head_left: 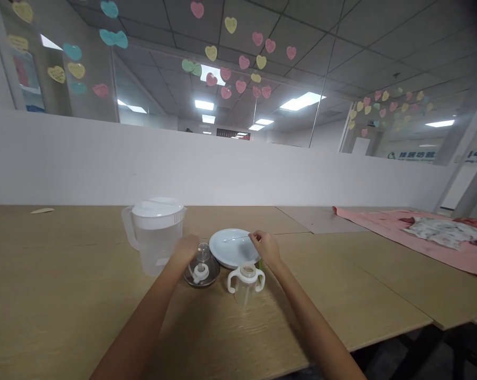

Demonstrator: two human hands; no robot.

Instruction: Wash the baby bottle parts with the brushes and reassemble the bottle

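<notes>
Landmark: 1 white plate (230, 256), round, shallow, smooth and slightly glossy, on a wood-grain table (301, 311).

Step in hand, as judged: handling a thin rod (237, 239) above the plate. The right hand (265, 247), at the plate's right edge, pinches the rod by 1 end between its fingertips. The left hand (187, 247), left of the plate, is blurred; whether it grips anything cannot be told. Next move, as judged, calls for a steady pinch, since the rod is slender and light, and for keeping clear of the bottle.

Just left of the plate: 1 grey metal bowl (213, 270), rounded, with a sheen, holding 1 clear, domed piece (203, 253) and 1 white ring-shaped part (200, 272).

Nearer the wearer than the plate: 1 transparent bottle (245, 289), upright, open-mouthed, white-collared, with 2 curved white handles.

Farther left of the plate: 1 translucent pitcher (159, 249), side-handled, under a ribbed white lid (157, 208).

Well right of the plate: 1 pink cloth (375, 221), soft, creased.
</notes>
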